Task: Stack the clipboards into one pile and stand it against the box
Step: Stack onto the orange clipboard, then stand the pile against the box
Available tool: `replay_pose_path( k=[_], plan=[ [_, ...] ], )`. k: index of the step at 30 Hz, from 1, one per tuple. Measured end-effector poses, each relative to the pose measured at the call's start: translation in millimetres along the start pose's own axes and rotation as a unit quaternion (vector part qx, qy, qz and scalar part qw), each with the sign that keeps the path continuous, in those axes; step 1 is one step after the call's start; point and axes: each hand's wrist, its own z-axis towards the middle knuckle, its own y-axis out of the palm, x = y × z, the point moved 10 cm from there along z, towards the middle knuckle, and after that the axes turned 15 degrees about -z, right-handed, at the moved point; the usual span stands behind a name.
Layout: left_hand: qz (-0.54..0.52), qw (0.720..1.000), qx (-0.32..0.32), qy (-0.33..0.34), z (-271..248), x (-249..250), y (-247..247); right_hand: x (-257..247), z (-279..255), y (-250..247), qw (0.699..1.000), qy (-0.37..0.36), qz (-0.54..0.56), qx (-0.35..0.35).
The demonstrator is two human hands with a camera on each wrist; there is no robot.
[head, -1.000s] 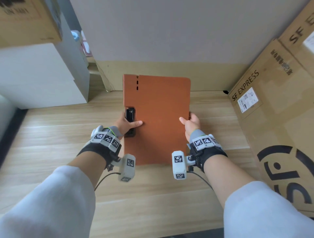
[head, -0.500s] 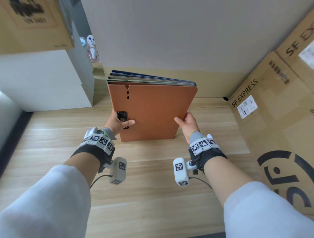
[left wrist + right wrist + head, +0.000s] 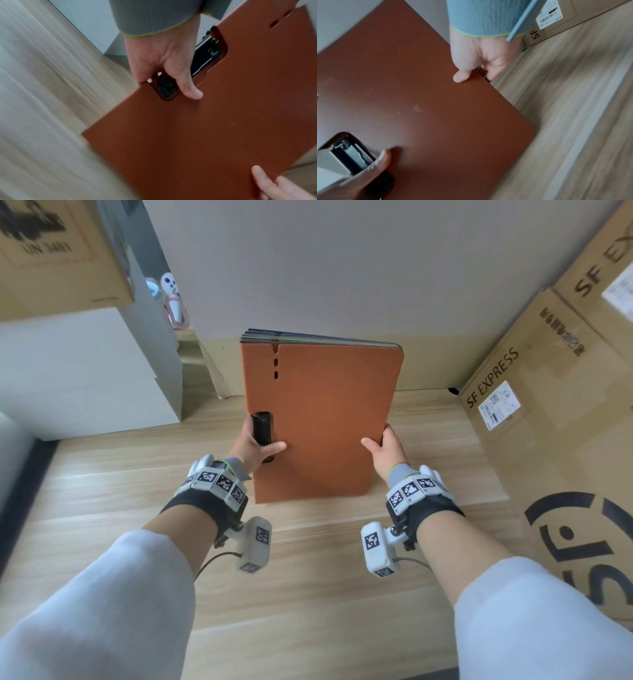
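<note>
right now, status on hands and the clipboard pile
Left hand and right hand grip the clipboard pile by its sides. Pile upright on the wooden surface. Nothing blocking.

Behind the orange clipboard, both hands' fingers are hidden (thumbs show).

head: above and behind both grips, facing forward-down, farthest | left wrist: close, along left hand — rightward | right wrist: close, along right hand — leftward | shared: orange clipboard face, opposite thumb
</note>
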Motion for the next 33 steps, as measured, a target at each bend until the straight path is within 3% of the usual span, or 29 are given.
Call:
replay_pose_path(
  k=[4,9,13,22,29,33],
  plan=[
    [0.000,0.994,-0.038,-0.103,22.0,-24.9,46.0,34.2,16.2,-22.9,0.998,0.060,0.003,-0.009],
    [0.007,0.979,-0.094,-0.182,37.1,-55.7,127.5,95.0,34.9,-56.7,0.985,0.161,0.059,-0.011],
    [0.034,0.965,-0.104,-0.237,56.0,-94.1,188.8,144.9,50.0,-91.3,0.973,0.228,0.023,-0.020],
    [0.100,0.946,-0.130,-0.281,57.5,-73.8,292.0,208.6,106.0,-156.6,0.957,0.287,-0.049,0.002],
    [0.207,0.934,-0.133,-0.259,69.6,-57.7,314.6,222.6,130.2,-163.2,0.959,0.277,-0.046,0.037],
    [0.328,0.903,-0.124,-0.249,75.1,-49.9,313.8,220.6,143.5,-162.1,0.962,0.267,-0.045,0.043]
  ],
)
